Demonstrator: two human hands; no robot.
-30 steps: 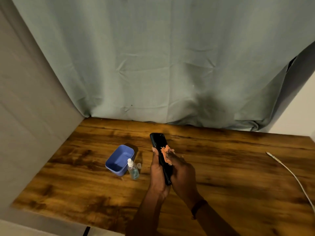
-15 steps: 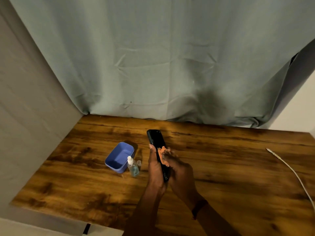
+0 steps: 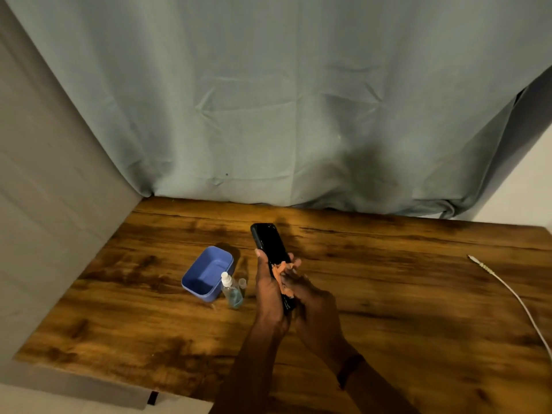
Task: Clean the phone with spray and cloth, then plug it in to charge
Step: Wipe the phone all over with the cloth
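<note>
The lower half of the black phone point(image 3: 270, 245) is hidden behind the left hand point(image 3: 270, 297) and right hand point(image 3: 313, 306). Most of the orange cloth point(image 3: 280, 271) is squashed out of sight between them. The white cable point(image 3: 513, 297) runs off the edge at 4 o'clock. Both arms are cut off at 6 o'clock. The tiny cap point(image 3: 242, 283) by the spray bottle point(image 3: 231, 291) is too small to make out.

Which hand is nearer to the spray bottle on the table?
Left. The left hand, holding the phone, is just right of the spray bottle; the right hand is farther right.
</note>
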